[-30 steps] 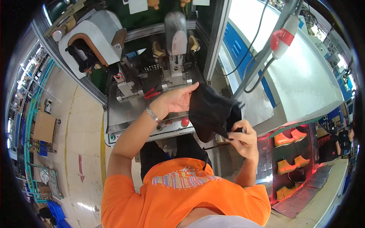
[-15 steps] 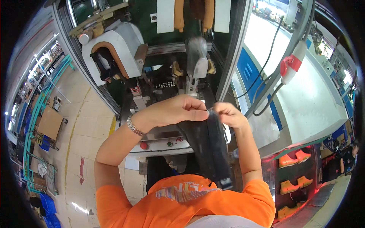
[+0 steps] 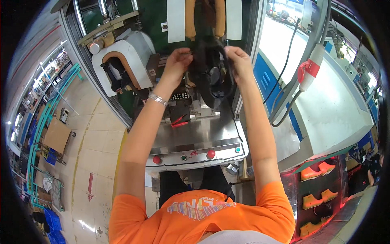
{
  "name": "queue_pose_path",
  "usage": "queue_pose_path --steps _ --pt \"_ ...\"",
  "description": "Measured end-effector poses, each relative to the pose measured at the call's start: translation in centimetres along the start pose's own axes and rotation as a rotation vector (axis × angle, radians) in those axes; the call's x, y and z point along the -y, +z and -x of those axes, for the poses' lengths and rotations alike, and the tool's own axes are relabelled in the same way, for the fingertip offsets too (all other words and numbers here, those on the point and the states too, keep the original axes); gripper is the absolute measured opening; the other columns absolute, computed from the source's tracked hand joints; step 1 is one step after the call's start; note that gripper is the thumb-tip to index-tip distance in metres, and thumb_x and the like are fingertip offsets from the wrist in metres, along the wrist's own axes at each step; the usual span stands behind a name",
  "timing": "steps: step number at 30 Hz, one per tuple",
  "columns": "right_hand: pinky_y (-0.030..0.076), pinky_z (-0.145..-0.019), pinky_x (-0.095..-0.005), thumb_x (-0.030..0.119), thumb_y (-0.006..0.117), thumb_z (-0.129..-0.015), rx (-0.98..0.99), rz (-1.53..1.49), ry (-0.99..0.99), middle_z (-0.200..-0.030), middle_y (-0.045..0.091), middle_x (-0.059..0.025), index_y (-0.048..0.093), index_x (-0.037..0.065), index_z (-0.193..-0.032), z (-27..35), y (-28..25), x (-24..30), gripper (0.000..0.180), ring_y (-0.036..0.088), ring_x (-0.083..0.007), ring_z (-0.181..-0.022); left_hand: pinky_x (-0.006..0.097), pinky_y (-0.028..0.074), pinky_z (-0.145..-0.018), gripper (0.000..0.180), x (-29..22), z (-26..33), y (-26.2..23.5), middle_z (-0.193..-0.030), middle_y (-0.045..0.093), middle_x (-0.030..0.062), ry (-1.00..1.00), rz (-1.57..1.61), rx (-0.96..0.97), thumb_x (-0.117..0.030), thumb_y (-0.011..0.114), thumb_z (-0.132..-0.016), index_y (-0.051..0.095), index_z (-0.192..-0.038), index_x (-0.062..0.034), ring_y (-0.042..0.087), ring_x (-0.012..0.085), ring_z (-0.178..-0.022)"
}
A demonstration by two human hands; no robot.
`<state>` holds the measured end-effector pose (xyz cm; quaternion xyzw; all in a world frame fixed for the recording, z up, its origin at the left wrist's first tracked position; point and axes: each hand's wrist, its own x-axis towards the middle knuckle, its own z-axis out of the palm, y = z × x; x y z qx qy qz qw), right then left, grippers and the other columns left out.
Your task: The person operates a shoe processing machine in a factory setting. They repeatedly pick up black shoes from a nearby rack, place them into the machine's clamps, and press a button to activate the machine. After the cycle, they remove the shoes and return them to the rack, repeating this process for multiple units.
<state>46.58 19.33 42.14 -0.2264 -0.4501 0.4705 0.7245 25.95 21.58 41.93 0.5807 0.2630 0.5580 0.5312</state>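
Between my two hands hangs a black shoe upper (image 3: 198, 77), blurred by motion, its opening facing me over the machine's right-hand station. My left hand (image 3: 178, 63) pinches its left edge, the fingertips partly hidden. On the opposite edge, my right hand (image 3: 239, 63) grips with thumb and fingers. A pale grey form (image 3: 214, 75) shows through the opening; whether the upper touches it, I cannot tell. Below, pliers with red handles (image 3: 178, 122) lie on the steel machine table (image 3: 195, 136).
At left stands a white clamp housing (image 3: 140, 46) with a brown pad around a black piece. A red button (image 3: 211, 154) sits on the front panel. Beside the right post hangs a red-and-white plug (image 3: 310, 69). Orange shoe forms (image 3: 313, 200) stand on a rack, lower right.
Both hands have gone forward from near my body to the machine, taking the black upper along. It has turned from hanging lengthwise to opening toward me. The pliers have come into sight.
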Motion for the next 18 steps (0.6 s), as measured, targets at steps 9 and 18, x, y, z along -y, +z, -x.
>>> queue_pose_path --steps 9,18 --pt "0.042 -0.069 -0.0238 0.026 0.060 -0.081 -0.117 -0.002 0.273 -0.089 0.061 -0.0033 0.057 0.006 -0.103 5.6 -7.8 -9.1 0.030 0.057 -0.0140 -0.080 0.036 0.042 -0.079 0.034 2.0 4.0 1.6 -0.104 0.048 0.0170 0.726 -0.678 -0.354 0.009 0.056 -0.068 0.049 -0.100 -0.0006 0.054 0.0304 -0.083" --pt "0.032 -0.095 -0.0470 0.035 0.064 -0.077 0.203 -0.722 0.537 -0.107 0.058 -0.0042 0.048 0.022 -0.120 11.4 -7.0 -18.8 0.049 0.052 -0.0175 -0.103 0.039 0.033 -0.083 0.044 -0.2 13.2 5.4 -0.118 0.051 0.0093 0.741 -1.219 0.073 -0.012 0.060 -0.073 0.052 -0.116 -0.0098 0.052 0.0185 -0.098"
